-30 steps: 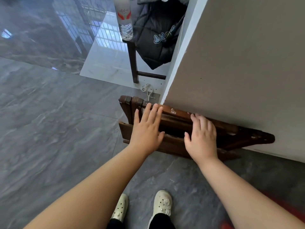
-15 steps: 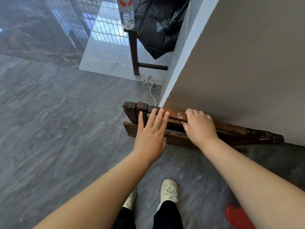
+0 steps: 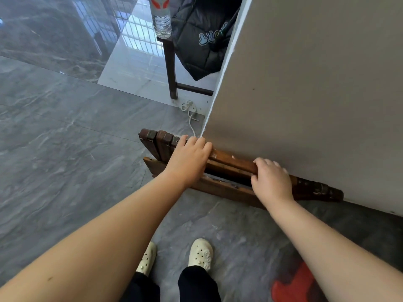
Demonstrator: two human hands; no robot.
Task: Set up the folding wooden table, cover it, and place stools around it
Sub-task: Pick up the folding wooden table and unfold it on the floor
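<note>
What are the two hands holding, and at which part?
Both the left hand and right hand grip the dark-brown folded wooden table at its top edge.

Both bare forearms reach forward and down from the near edge. Left hand palm down, fingers together and curled over the far top edge, left of centre. Right hand to its right and slightly nearer, knuckles up, fingers wrapped over the top, thumb tucked on the near side. Hands apart, wrists straight. Below, two feet in pale clogs, dark trouser cuffs.
</note>
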